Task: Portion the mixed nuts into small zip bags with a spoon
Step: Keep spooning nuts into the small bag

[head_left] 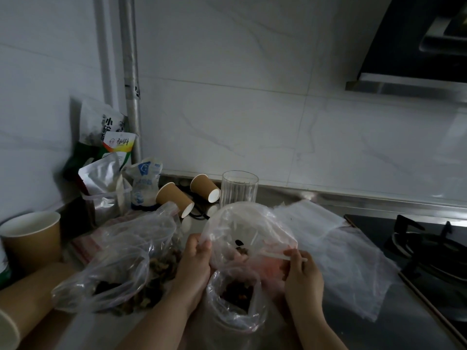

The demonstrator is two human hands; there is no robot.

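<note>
Dim kitchen, steel counter [379, 332] under a pale tiled wall, hob [429, 251] at right edge, hood [414, 46] upper right. Centre frame: left hand [195, 261] pinches the left rim of a small zip bag [242, 231], holding its mouth wide. Right hand [302, 274] grips a pale spoon [275, 255] by its handle, fingers curled round it; bowl end sits inside the bag among a few dark nuts [241, 248]. Just below, lower centre, a second bag [235, 301] stands open with nuts in it. Lower left: big bag [121, 269] of mixed nuts, slumped open, touching the left wrist. Spare clear bags [336, 251] lie flat right of centre. Behind: glass [239, 189], two tipped paper cups [174, 198], packets [111, 157] in the left corner. Upright cup [32, 238] at far left.
</note>
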